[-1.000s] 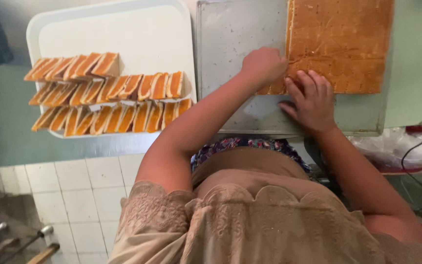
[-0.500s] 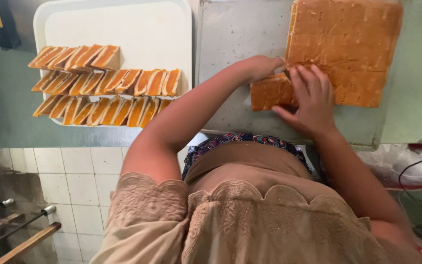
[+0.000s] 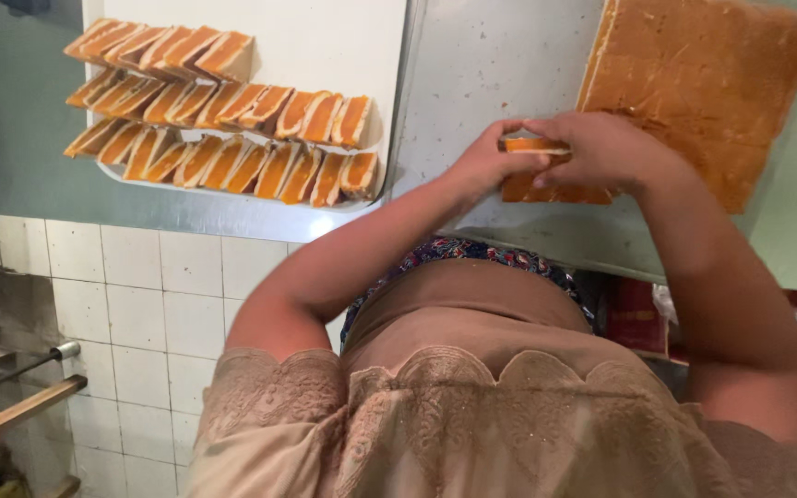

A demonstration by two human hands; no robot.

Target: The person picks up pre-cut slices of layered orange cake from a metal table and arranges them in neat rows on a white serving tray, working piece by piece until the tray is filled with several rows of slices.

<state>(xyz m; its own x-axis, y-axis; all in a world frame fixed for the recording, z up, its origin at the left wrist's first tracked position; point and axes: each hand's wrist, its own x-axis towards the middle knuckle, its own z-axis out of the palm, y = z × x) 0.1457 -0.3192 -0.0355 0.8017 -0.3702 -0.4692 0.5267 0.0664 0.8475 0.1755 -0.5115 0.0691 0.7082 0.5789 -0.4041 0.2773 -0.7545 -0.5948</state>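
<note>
Our left hand [image 3: 481,166] and right hand [image 3: 601,148] pinch a cut cake slice [image 3: 535,148] at its ends, beside the cake slab [image 3: 694,83], right of the tray [image 3: 325,37]. Likely soft, crumbly: support underneath.

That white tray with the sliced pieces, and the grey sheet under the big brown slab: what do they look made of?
The white tray looks like smooth plastic or enamelled metal: an even, slightly glossy surface with rounded rim. The grey sheet looks like dull metal, speckled and scuffed. The brown slab seems to be baked sponge cake with a matte, porous crust.
</note>
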